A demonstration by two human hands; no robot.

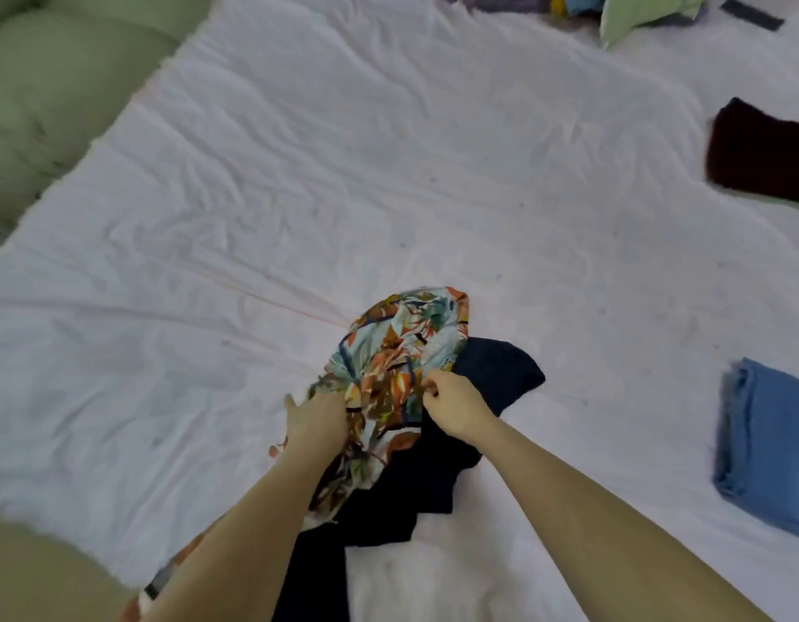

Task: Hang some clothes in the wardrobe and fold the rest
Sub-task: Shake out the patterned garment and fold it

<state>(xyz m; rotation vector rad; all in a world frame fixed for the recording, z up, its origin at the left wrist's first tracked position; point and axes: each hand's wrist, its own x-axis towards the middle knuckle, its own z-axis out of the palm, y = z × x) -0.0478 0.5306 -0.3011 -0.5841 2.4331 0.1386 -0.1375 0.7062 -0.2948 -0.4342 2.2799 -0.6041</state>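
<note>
so the job looks partly done: a folded blue garment [765, 446] lies at the right edge of the frame and a dark folded piece [763, 152] at the upper right, both on the bed [298, 172], whose white sheet is creased. just below centre, the left hand [319, 419] reaches into a bunched, thin floral-print garment [397, 356], fingers hidden, so its grip cannot be told. the right hand [453, 408] pinches the print's edge. under it sprawls a limp navy garment [433, 478], unfolded. no wardrobe shows.
</note>
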